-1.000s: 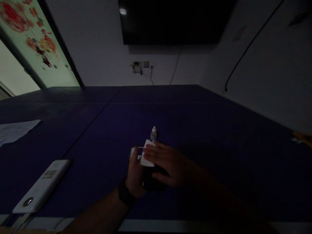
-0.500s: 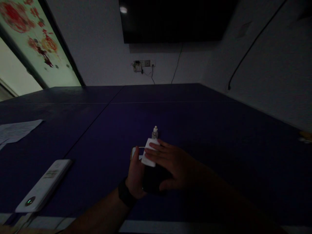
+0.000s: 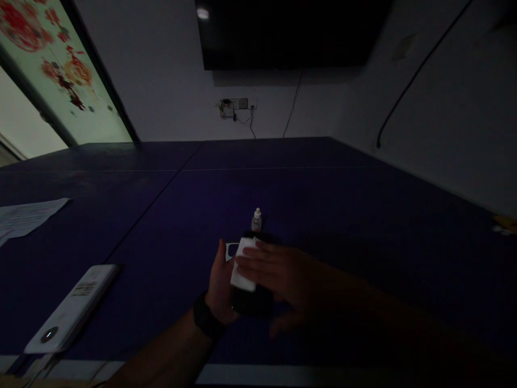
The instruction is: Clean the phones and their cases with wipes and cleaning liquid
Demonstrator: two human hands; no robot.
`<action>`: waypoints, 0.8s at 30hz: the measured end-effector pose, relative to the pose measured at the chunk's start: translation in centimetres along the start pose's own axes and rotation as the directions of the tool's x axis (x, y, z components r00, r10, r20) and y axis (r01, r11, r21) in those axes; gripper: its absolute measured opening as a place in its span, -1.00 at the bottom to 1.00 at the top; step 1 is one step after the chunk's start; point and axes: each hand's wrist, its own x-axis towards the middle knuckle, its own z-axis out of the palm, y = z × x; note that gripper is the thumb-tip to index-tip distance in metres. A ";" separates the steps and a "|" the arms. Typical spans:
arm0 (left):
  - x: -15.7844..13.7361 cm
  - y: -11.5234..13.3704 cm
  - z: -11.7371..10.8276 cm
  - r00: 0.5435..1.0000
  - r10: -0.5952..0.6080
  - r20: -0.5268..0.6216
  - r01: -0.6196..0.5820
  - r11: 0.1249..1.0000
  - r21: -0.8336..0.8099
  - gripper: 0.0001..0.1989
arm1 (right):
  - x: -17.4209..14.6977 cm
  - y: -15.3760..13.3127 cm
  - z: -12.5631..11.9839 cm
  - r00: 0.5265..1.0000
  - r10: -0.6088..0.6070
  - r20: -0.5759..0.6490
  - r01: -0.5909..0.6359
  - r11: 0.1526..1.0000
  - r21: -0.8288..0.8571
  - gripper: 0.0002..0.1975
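My left hand [image 3: 220,288] cradles a dark, flat phone [image 3: 252,306], with the thumb pointing up along its left side. Pressed on the phone's dark face is a folded white cloth [image 3: 243,276]. My right hand [image 3: 278,275] holds that cloth under its fingers, with the thumb apart near the phone's lower right. Just beyond the phone a small clear dropper bottle [image 3: 256,222] with a white cap stands upright. A white-edged card with a dark cutout [image 3: 231,250] shows partly behind my left thumb; the rest of it is hidden.
The purple-blue table [image 3: 161,226] reaches to the wall. A white power bank [image 3: 68,312] with a lit display and cables lies at left. Printed paper [image 3: 30,218] lies farther left. A dark TV screen [image 3: 294,32] hangs above wall sockets [image 3: 238,103].
My right hand and the white cloth have slid down the phone, uncovering its top edge. The power bank's display now shows differently.
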 end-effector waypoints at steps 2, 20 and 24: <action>0.1 0.3 -0.4 0.999 -0.041 0.004 0.041 0.999 -0.003 -0.17 | -0.2 -1.9 0.3 0.995 -0.064 0.078 0.061 0.997 0.044 -0.12; -0.2 0.4 1.4 0.990 -0.026 -0.139 0.020 0.999 -0.044 -0.06 | -0.5 -3.0 -0.5 0.975 -0.131 0.177 0.118 0.990 0.080 -0.27; -0.5 0.3 2.0 0.991 0.048 -0.122 -0.052 0.998 -0.030 -0.15 | -0.5 -3.4 -0.5 0.968 -0.168 0.186 0.166 0.986 0.024 -0.31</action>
